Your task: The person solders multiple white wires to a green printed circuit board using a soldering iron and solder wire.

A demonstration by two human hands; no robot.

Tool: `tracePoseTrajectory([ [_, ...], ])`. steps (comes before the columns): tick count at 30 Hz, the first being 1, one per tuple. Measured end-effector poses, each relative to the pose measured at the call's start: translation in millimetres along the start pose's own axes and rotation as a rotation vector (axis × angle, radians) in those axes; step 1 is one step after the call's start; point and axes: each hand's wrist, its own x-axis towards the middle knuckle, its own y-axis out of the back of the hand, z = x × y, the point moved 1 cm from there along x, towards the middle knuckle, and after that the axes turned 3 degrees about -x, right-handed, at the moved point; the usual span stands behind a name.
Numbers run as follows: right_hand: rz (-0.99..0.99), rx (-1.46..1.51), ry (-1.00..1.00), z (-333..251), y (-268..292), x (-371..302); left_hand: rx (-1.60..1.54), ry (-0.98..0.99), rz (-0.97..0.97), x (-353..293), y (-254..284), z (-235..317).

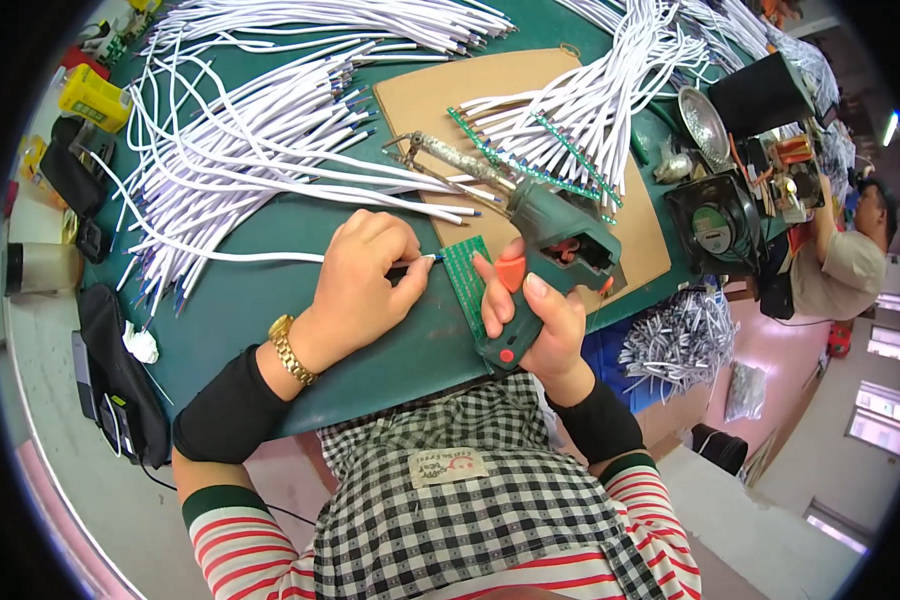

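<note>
My left hand (362,278) pinches the end of a white cable (270,257), its blue and dark wire tips close to a green circuit board panel (462,285). The panel lies on the green table beneath my right hand. In my right hand (560,335) is a dark green soldering gun (560,232) with an orange trigger, my fingers wrapped round its handle. Its metal barrel points up and left over more loose white cables (410,190). Whether the wires touch the panel I cannot tell.
Piles of white cables (240,150) cover the table's left and far side. On a brown cardboard sheet (630,245) lie cables joined to green board strips (530,170). A fan (715,228) and a metal dish (703,122) stand at right. Beyond sits another person (855,265).
</note>
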Motion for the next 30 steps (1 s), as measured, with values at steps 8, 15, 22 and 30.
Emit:
tracePoseTrajectory([
  [8,0.013,0.002,0.002,1.3,-1.1,1.2,-0.008,0.005,-0.010,-1.2,-0.9,0.0],
  [15,0.032,0.020,0.006,0.3,-0.4,1.2,0.099,-0.047,-0.023,-0.5,-5.3,7.0],
  [22,0.043,-0.007,-0.001,0.3,-1.0,0.3,0.146,-0.021,-0.036,1.7,-4.4,11.5],
  [30,0.038,-0.036,0.062,3.5,-0.8,-1.4,0.128,0.014,-0.027,1.6,-5.9,10.5],
])
